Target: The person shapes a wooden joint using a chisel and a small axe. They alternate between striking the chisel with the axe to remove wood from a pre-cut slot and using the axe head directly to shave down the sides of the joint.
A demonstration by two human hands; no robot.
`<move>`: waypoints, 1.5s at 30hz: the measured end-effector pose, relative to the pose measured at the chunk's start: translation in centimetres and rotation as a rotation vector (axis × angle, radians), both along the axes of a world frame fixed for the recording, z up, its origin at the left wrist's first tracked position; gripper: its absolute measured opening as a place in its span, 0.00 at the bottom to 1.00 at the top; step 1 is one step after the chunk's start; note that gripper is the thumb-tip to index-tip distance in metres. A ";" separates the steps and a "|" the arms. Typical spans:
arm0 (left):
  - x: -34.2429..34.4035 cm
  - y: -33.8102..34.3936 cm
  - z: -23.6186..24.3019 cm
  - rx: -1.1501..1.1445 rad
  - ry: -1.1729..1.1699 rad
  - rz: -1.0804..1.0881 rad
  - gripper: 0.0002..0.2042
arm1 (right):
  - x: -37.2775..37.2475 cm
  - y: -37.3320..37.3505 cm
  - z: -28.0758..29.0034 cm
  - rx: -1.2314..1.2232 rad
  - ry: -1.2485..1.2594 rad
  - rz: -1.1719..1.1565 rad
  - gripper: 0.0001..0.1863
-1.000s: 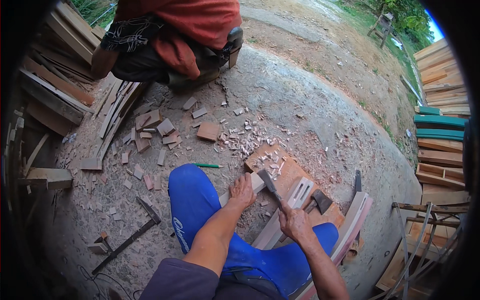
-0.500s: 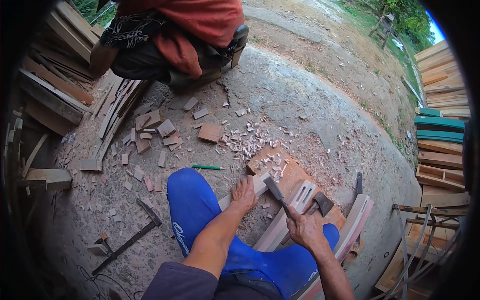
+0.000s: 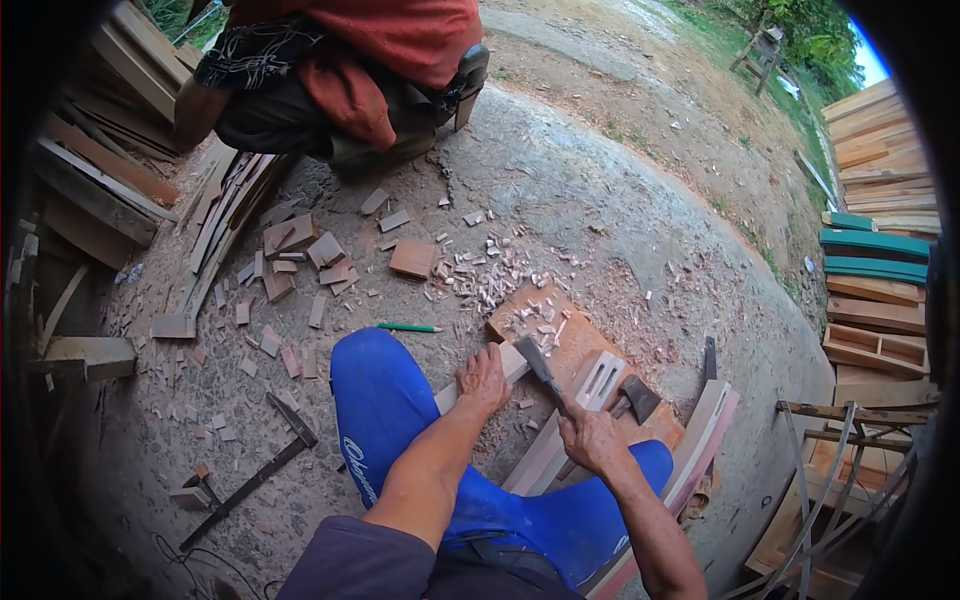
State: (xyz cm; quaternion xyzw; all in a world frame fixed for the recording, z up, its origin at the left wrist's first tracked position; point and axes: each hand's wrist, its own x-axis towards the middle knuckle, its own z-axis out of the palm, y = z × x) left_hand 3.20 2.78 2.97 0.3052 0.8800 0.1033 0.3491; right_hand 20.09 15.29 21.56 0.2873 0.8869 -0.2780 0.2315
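Observation:
My left hand [image 3: 484, 378] is closed round a pale wooden bar [image 3: 513, 362], whose far end lies over a reddish wooden block [image 3: 583, 345] strewn with chips. In my right hand [image 3: 594, 438] is a tool with a flat dark metal end [image 3: 534, 355]; its exact kind cannot be told. The fingers wrap its handle, and the metal end is at the bar's far end, contact unclear. Beside my right hand lies a slotted wooden piece [image 3: 600, 383]. Close to that rests a dark wedge-shaped metal blade [image 3: 638, 398].
A green pencil [image 3: 409, 327], wood offcuts [image 3: 411, 258] and chips litter the concrete. A long dark metal tool [image 3: 243, 485] lies left of my knee. Another person in red [image 3: 420, 40] crouches ahead. Stacked timber [image 3: 890, 175] lines the right side; a long rail [image 3: 703, 437] lies by my right knee.
The view has shifted slightly. The tool's metal end has moved a little up and left relative to the bar. Both hands keep their holds.

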 end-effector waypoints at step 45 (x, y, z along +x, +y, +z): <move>1.4 -0.5 0.9 -0.026 0.122 0.034 0.61 | 8.3 -8.4 -4.3 -0.049 0.529 -0.587 0.35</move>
